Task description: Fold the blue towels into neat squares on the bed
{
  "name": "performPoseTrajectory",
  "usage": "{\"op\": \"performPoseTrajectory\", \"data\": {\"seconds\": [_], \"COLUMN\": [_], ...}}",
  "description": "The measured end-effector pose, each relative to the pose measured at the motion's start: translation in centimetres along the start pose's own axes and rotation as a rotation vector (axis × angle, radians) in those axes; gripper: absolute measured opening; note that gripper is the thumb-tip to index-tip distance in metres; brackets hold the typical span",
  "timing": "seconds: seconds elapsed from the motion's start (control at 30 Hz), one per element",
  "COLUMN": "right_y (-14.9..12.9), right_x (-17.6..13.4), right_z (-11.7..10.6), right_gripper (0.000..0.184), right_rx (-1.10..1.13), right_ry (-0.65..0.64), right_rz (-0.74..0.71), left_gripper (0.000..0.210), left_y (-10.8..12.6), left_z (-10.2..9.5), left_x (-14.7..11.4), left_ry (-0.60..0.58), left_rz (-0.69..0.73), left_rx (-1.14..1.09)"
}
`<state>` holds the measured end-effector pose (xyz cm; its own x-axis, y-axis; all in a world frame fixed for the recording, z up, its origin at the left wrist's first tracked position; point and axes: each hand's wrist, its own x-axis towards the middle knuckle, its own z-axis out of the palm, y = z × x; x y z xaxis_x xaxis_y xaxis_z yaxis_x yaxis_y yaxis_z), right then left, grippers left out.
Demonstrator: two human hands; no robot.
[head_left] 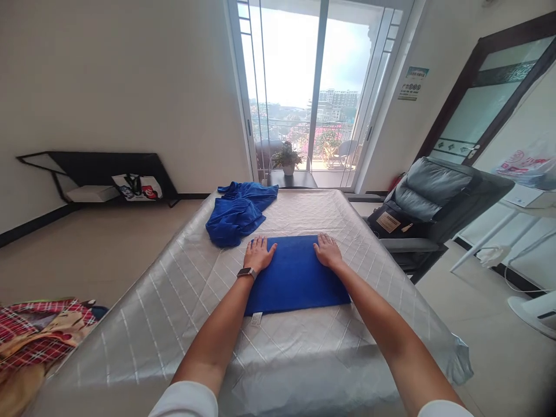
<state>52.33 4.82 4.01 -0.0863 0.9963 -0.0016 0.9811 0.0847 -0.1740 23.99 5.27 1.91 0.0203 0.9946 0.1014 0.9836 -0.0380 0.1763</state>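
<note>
A flat, folded blue cloth (297, 278) lies on a table with a silvery quilted cover (299, 347). A small white label (256, 318) sticks out at its near left corner. My left hand (259, 255), with a watch on the wrist, rests flat on the cloth's far left corner, fingers stretched out. On the far right corner lies my right hand (328, 250), also flat with fingers extended. Beyond my left hand, a crumpled blue cloth (238, 214) is heaped at the table's far left.
A grey armchair (438, 191) with a dark bag (391, 219) on it stands close to the table's right side. Plaid fabric (39, 330) lies at lower left. A potted plant (287, 159) stands before the glass door. A black rack (108, 168) is by the left wall.
</note>
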Motion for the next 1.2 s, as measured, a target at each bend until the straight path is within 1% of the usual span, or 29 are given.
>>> {"op": "performPoseTrajectory", "data": {"seconds": [0.07,0.13,0.3,0.57,0.63,0.73,0.8,0.87,0.9,1.0,1.07,1.13,1.2], "right_y": [0.1,0.3,0.4,0.4,0.3,0.2,0.1,0.0,0.0,0.3,0.6,0.9,1.0], "right_x": [-0.7,-1.3,-2.2,-2.1,-2.2,-2.3,-2.3,-2.3,-2.3,-2.3,-2.4,-2.4,-2.4], "right_z": [0.1,0.3,0.8,1.0,0.9,0.8,0.8,0.8,0.8,1.0,1.1,1.3,1.3], "right_gripper": [0.07,0.071,0.071,0.07,0.07,0.07,0.07,0.071,0.071,0.069,0.066,0.066,0.065], "right_rx": [0.031,0.041,0.033,0.063,0.071,0.083,0.088,0.09,0.089,0.067,0.036,0.012,0.015], "right_ry": [-0.064,-0.086,-0.043,-0.024,-0.02,-0.021,-0.017,-0.012,-0.008,-0.008,-0.013,-0.014,-0.005], "right_rz": [0.015,0.024,0.023,0.013,0.013,0.011,0.012,0.017,0.017,0.005,-0.025,-0.052,-0.053], "left_gripper": [0.084,0.084,0.082,0.081,0.078,0.072,0.069,0.07,0.07,0.072,0.071,0.071,0.072], "left_y": [-0.2,-0.3,-0.4,-0.1,0.0,0.8,2.4,5.1,6.9,12.7,15.8,17.4,17.5], "left_z": [0.1,0.3,0.4,0.0,-0.4,-1.2,-1.6,-1.6,-1.4,0.0,1.1,1.9,2.3], "left_x": [0.0,0.1,0.1,0.0,-0.4,-0.9,-1.2,-1.2,-1.2,-1.4,-1.6,-1.8,-1.9], "left_ry": [0.012,0.023,0.013,-0.005,0.059,0.217,0.273,0.252,0.22,0.073,0.003,-0.03,-0.046], "left_rz": [0.008,0.014,0.009,-0.003,-0.006,0.04,0.085,0.143,0.189,0.376,0.437,0.43,0.393], "left_rx": [-0.006,-0.006,0.009,0.024,0.036,0.051,0.033,-0.009,-0.031,-0.07,-0.083,-0.09,-0.092]}}
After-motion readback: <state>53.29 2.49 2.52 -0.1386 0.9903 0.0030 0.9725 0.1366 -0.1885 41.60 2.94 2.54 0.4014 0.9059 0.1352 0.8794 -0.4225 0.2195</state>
